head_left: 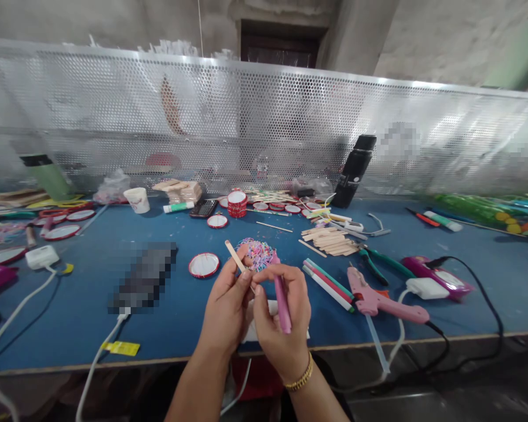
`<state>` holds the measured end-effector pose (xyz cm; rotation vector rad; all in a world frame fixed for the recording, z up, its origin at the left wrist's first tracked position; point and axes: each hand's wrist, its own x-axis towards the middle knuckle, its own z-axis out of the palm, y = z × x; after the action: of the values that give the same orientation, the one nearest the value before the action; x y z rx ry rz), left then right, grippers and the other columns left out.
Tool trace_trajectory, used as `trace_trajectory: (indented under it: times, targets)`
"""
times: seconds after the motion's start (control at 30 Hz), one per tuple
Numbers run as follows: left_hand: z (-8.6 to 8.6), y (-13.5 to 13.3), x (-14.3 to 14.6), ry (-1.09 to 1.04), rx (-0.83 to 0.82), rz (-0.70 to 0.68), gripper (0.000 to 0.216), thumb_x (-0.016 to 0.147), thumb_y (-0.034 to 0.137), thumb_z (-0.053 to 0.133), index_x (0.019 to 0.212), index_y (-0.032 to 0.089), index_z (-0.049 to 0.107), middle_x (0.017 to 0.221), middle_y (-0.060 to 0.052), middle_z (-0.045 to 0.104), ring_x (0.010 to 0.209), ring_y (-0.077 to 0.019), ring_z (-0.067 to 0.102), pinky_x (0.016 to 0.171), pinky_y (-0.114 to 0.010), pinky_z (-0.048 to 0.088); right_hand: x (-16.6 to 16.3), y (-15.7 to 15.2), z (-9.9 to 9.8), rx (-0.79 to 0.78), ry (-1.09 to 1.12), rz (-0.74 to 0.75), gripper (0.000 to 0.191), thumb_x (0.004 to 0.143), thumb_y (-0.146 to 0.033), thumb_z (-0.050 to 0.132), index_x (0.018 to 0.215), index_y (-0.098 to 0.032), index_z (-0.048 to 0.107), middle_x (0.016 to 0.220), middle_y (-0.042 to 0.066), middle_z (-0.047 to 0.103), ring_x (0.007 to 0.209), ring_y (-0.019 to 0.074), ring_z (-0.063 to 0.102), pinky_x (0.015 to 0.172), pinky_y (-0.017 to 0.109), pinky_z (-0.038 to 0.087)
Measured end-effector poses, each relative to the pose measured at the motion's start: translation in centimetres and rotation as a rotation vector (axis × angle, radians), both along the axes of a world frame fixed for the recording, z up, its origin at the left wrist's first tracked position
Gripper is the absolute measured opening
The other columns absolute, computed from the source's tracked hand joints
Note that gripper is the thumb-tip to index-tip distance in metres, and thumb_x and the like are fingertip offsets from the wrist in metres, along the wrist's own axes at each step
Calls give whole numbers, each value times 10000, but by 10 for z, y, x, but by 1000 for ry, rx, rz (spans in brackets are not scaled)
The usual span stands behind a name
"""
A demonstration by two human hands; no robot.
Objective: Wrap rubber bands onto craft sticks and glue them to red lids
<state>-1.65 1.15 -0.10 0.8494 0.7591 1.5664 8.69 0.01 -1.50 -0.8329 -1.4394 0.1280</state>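
My left hand (227,302) pinches a wooden craft stick (234,255), which tilts up to the left from between thumb and fingers. In my right hand (286,328) lies a pink marker (283,305), its body slanting down across the fingers. The right fingertips meet the stick's lower end, which the hands partly cover. Just beyond both hands is a tangled heap of small multicoloured strands or loops (259,253). A white disc with a red rim (203,265) rests left of them. Something white, perhaps paper (250,334), shows below the hands.
To the right are several slim markers (329,285), a pink glue gun (369,297), green-handled pliers (376,266) and a pile of craft sticks (332,240). A phone (145,275) on a cable lies left. A black bottle (355,171) leans at the perforated metal screen (286,117).
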Motion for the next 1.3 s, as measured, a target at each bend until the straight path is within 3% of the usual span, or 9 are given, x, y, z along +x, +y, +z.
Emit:
trace_trajectory:
  times: [0.2, 0.5, 0.7, 0.87, 1.1, 1.3]
  targets:
    - [1, 2, -3, 122, 77, 80, 513, 835, 332, 791, 1336, 301, 690, 1089, -4, 586, 755, -92, 565, 722, -239, 504, -1, 3, -2, -8, 33, -39, 245, 900, -135, 615, 1113, -242, 559, 984, 30, 632, 917, 208, 640, 874, 411, 535]
    - [0, 3, -5, 548, 252, 274, 435, 941, 374, 659, 1365, 277, 674, 1094, -51, 629, 983, -217, 594, 935, -363, 482, 0, 0, 8, -11, -167, -97, 182, 955, -151, 600, 1113, -238, 574, 978, 32, 722, 879, 206, 686, 891, 419, 493]
    - [-1, 4, -1, 781, 404, 397, 436, 1021, 355, 524, 1436, 245, 598, 1114, -84, 621, 1069, -255, 581, 982, -409, 464, 6, -4, 14, -128, -99, -72, 140, 961, -175, 625, 1070, -247, 576, 936, 19, 705, 845, 194, 707, 797, 339, 538]
    - [0, 3, 1, 880, 442, 406, 428, 1052, 334, 471, 1457, 231, 562, 1135, -95, 608, 1078, -253, 583, 997, -419, 459, 14, -3, 23, -250, -76, 24, 174, 918, -146, 629, 1052, -239, 571, 867, -10, 706, 765, 171, 714, 720, 284, 535]
    - [1, 2, 0, 889, 462, 360, 341, 1065, 288, 469, 1379, 256, 599, 1159, -85, 619, 1101, -238, 591, 990, -389, 464, 17, -4, 31, -257, -213, -60, 174, 926, -151, 582, 1082, -228, 582, 862, 8, 722, 755, 197, 725, 704, 293, 526]
    - [0, 2, 1, 936, 472, 337, 338, 1079, 269, 428, 1377, 245, 586, 1140, -84, 601, 1099, -240, 588, 922, -369, 484, 20, -1, 31, -270, -279, -46, 204, 913, -125, 552, 1091, -220, 575, 938, 34, 738, 813, 210, 732, 738, 304, 538]
